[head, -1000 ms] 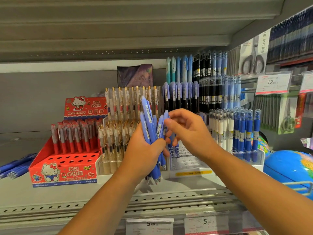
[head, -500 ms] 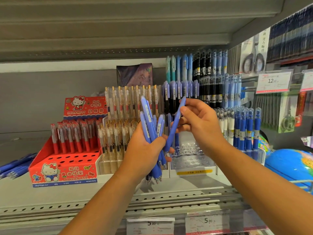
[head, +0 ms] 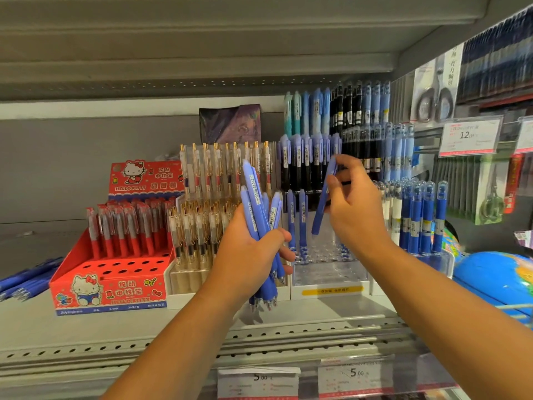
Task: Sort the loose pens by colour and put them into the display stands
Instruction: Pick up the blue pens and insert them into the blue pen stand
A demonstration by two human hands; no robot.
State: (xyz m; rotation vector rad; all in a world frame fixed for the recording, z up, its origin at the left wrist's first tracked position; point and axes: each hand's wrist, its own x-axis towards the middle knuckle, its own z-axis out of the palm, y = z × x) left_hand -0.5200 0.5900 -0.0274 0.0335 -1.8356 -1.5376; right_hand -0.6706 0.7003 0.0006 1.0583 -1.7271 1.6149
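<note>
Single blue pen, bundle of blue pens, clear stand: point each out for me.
single blue pen (head: pixel 320 210), head view, lower barrel.
bundle of blue pens (head: pixel 252 203), head view, upper barrel of the front pen.
clear stand (head: pixel 328 273), head view, transparent front wall.

Bundle of blue pens (head: pixel 254 210) held upright; single blue pen (head: pixel 320 209) tilted, tip-down, above the clear stand (head: pixel 328 277).

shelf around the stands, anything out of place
Yes: a heap of blue pens lies flat on the shelf at far left, beside the red Hello Kitty stand, while the other shelved pens stand upright in holders.
</note>
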